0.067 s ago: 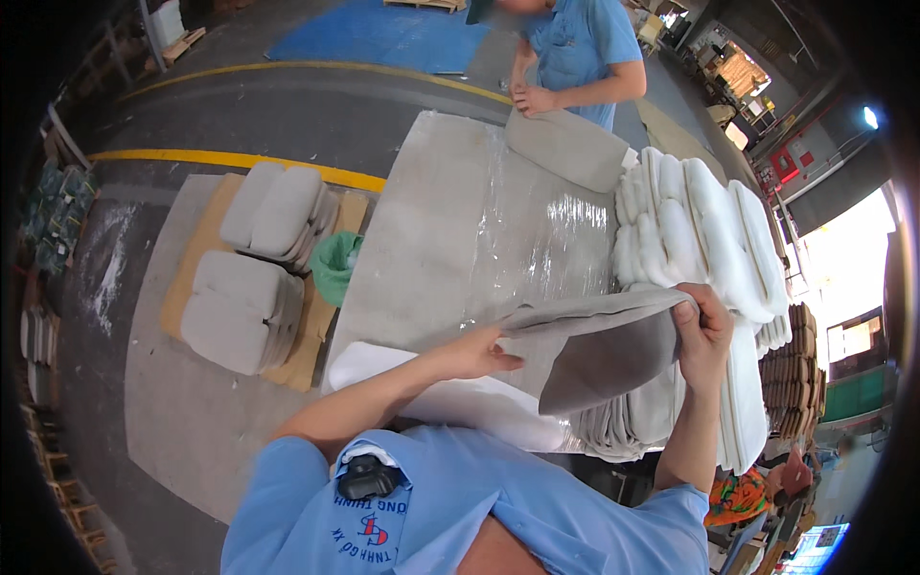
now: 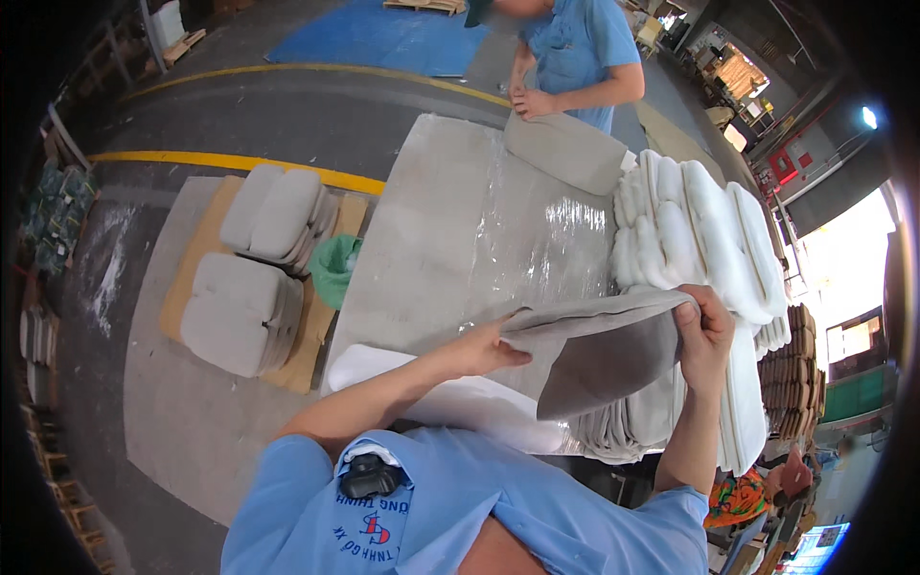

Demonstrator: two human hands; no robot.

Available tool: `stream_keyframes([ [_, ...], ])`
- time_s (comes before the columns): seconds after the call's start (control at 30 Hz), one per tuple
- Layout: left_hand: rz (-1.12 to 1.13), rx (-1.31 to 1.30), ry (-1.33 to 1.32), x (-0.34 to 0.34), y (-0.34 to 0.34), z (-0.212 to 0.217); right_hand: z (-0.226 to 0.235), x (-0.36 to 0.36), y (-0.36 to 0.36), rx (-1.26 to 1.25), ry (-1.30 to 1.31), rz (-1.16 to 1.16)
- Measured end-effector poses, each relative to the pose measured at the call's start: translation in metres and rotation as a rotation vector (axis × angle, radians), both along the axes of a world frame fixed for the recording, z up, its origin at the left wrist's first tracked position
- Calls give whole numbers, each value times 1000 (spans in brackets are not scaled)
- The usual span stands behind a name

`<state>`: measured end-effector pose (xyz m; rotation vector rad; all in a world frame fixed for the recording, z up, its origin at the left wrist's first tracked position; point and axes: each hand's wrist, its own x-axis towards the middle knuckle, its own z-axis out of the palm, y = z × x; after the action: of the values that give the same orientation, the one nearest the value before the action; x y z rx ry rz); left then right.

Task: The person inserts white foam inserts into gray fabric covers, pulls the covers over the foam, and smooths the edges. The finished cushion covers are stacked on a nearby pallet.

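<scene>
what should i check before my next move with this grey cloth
1. Right hand gripping grey cloth: ok, thumb and fingers pinch it.
2. Left hand gripping it: cannot tell, fingertips hidden.
3. Near edge of table free: not ok, white roll lies there.
4. Co-worker's hands away from this cloth: ok, they're at the far side.
5. White pads clear of right hand: cannot tell, they overlap in view.

The grey table [image 2: 422,230] has a shiny middle. A white roll [image 2: 479,410] lies at its near edge, grey covers [image 2: 613,429] pile up rightward, white pads [image 2: 685,216] beyond them, a grey piece [image 2: 570,153] at the far end. Leftward, a grey board [image 2: 182,412] bears cardboard [image 2: 194,249] under two cushion stacks [image 2: 235,311]. A blue mat [image 2: 379,36] covers floor [image 2: 287,110].
</scene>
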<state>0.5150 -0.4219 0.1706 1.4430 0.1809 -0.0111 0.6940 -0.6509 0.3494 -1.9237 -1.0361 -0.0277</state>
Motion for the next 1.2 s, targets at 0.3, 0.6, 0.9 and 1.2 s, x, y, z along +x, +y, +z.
stream_keyframes([
  [0.3, 41, -603, -191, 38, 27, 5, -19, 34, -55, 176, 229, -159],
  [0.6, -185, -1072, -124, -7, 16, 29, -8, 10, -75, 59, 110, -88],
  [0.9, -75, -1103, 6, -83, 27, -4, 97, -29, -42, -529, 46, 605],
  [1.2, 289, -1027, -222, -128, 21, -12, -126, -78, 183, -201, 1194, 513],
])
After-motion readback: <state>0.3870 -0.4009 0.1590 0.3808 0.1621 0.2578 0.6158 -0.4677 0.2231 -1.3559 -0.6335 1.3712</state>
